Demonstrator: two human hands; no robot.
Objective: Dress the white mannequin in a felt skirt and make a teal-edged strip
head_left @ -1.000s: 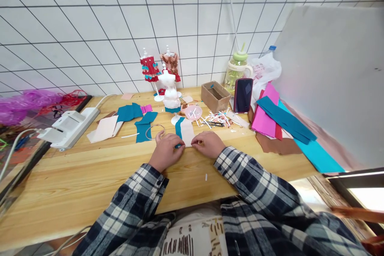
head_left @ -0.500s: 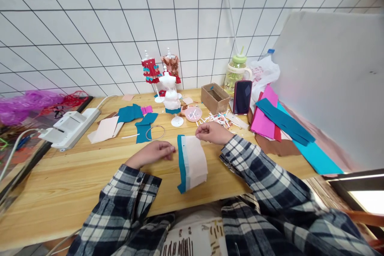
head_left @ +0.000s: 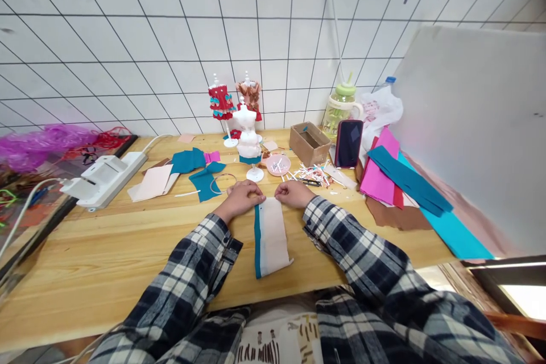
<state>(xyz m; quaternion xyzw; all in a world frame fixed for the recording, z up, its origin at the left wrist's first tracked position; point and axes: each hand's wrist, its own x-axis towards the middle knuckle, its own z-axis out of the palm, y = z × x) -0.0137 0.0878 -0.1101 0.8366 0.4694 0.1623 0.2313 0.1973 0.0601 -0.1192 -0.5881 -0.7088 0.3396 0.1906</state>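
Note:
A pale pink strip with a teal border (head_left: 273, 239), thin like cloth or crepe paper, hangs lengthwise toward me over the wooden table. Its far left corner is pinched in my left hand (head_left: 245, 199). My right hand (head_left: 294, 194) pinches the far right corner, so the short far edge is held between both hands. Just beyond them stands a small white dress form (head_left: 245, 125) with pale pink and teal material round its waist and hips. Left of my left hand, a thin hoop (head_left: 223, 183) lies partly on a teal piece (head_left: 205, 183).
Two dressed forms in red (head_left: 220, 103) and brown (head_left: 249, 94) stand behind. Toward the right are a pink dish (head_left: 278, 165), paper scraps (head_left: 315, 174), a cardboard box (head_left: 310, 145), a phone (head_left: 348, 144), a bottle (head_left: 339, 111) and coloured sheets (head_left: 379, 173). A power strip (head_left: 108, 181) lies left.
The strip was turned so its length now runs toward me, teal border on the left. My left hand let go, then took hold of the far left corner again.

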